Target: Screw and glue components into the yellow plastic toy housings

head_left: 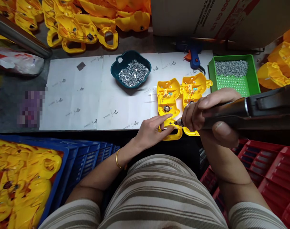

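Two open yellow plastic shells lie side by side at the table's front edge, the left shell (pixel 168 95) and the right shell (pixel 195 83), each with wires and a round metal part inside. My left hand (pixel 151 131) has its thumb and forefinger on either side of the left shell's lower part, near the handle loop. Wrapped round a black power screwdriver (pixel 227 113) is my right hand (pixel 214 109). The driver's tip points left and meets the left shell between my left fingertips. The right shell is partly hidden behind my right hand.
A dark teal bowl (pixel 115 71) of small metal parts stands left of the shells, a green basket (pixel 253 74) of screws right. Behind lie a blue glue gun (pixel 195 58), a carton (pixel 178 19) and piled yellow shells (pixel 75 27). Blue crates (pixel 72 162) and red crates (pixel 276 171) flank my body.
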Demonstrator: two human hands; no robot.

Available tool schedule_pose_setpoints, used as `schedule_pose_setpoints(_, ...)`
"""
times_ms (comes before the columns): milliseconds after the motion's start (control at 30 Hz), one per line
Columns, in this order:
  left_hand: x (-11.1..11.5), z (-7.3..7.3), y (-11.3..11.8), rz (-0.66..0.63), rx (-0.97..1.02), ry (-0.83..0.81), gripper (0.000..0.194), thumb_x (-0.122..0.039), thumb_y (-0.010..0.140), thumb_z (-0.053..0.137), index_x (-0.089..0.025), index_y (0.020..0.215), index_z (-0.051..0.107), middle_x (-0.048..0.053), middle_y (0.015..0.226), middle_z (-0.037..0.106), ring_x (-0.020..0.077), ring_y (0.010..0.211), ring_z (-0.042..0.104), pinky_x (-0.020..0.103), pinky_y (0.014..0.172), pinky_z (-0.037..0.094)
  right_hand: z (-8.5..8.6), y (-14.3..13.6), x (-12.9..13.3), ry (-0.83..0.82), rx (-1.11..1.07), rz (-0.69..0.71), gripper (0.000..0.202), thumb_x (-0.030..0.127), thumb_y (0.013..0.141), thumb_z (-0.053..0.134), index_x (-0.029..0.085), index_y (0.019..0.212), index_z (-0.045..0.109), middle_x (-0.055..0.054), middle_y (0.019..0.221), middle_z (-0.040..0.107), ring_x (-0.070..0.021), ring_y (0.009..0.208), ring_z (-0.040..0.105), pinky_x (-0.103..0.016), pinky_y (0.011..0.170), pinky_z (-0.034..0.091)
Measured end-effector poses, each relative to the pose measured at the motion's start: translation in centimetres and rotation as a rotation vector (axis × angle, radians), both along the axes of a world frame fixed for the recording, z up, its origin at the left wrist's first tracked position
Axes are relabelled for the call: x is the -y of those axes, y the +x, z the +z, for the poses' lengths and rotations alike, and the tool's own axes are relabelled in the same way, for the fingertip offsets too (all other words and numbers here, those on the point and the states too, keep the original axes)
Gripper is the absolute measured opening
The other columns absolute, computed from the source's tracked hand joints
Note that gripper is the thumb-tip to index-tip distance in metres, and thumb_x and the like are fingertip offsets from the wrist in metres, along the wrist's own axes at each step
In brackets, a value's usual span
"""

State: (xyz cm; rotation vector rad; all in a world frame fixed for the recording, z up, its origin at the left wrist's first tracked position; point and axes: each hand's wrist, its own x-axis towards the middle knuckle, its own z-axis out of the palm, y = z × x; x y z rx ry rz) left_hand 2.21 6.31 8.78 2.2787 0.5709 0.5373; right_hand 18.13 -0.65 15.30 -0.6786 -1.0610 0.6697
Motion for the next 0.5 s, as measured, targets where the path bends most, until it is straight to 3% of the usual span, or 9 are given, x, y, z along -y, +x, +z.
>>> schedule_pose_setpoints(100, -0.4, -0.9, -0.3, 0.214, 0.040, 0.119, 0.053, -0.042, 0.083, 0.066, -0.016, 0.129, 0.055, 0.008, 0.101, 0.064, 0.0180, 0.091, 0.060, 0.030, 0.082, 0.049, -0.8, 0.5, -1.1, 0.022, 0.029, -0.080, 0.015, 0.036, 0.080, 0.062, 0.028, 0.092, 0.060, 0.008, 0.047, 0.039, -0.0109, 0.034, 0.040, -0.027, 0.033, 0.034)
schedule_pose_setpoints(200, -0.4, -2.2, -0.1, 0.287, -0.066, 0.163, 0.080, -0.056, 0.079, 0.065, -0.014, 0.142, 0.038, 0.019, 0.137, 0.048, 0.0309, 0.125, 0.043, 0.044, 0.103, 0.037, -2.3, 1.0, -2.6, -0.006, 0.058, -0.164, 0.021, 0.048, 0.077, 0.064, 0.035, 0.092, 0.056, 0.010, 0.043, 0.036, -0.0135, 0.031, 0.034, -0.031, 0.035, 0.034)
schedule_pose_setpoints(300, 0.0, -3.0, 0.5, 0.274, -0.201, 0.093, 0.093, -0.064, 0.078, 0.062, -0.015, 0.148, 0.027, 0.019, 0.140, 0.046, 0.0336, 0.127, 0.040, 0.047, 0.102, 0.031, -3.8, 1.1, -3.8, -0.068, 0.062, -0.194, 0.027, 0.055, 0.075, 0.063, 0.036, 0.091, 0.053, 0.009, 0.043, 0.036, -0.0150, 0.032, 0.034, -0.034, 0.039, 0.035)
schedule_pose_setpoints(500, 0.6, -2.5, 1.2, 0.284, -0.274, 0.049, 0.092, -0.056, 0.080, 0.065, -0.019, 0.151, 0.020, 0.015, 0.135, 0.052, 0.0305, 0.123, 0.041, 0.044, 0.100, 0.025, -5.6, 1.1, -4.9, -0.230, 0.056, -0.108, 0.044, 0.065, 0.068, 0.064, 0.032, 0.092, 0.051, 0.007, 0.048, 0.043, -0.0154, 0.038, 0.041, -0.037, 0.046, 0.041)
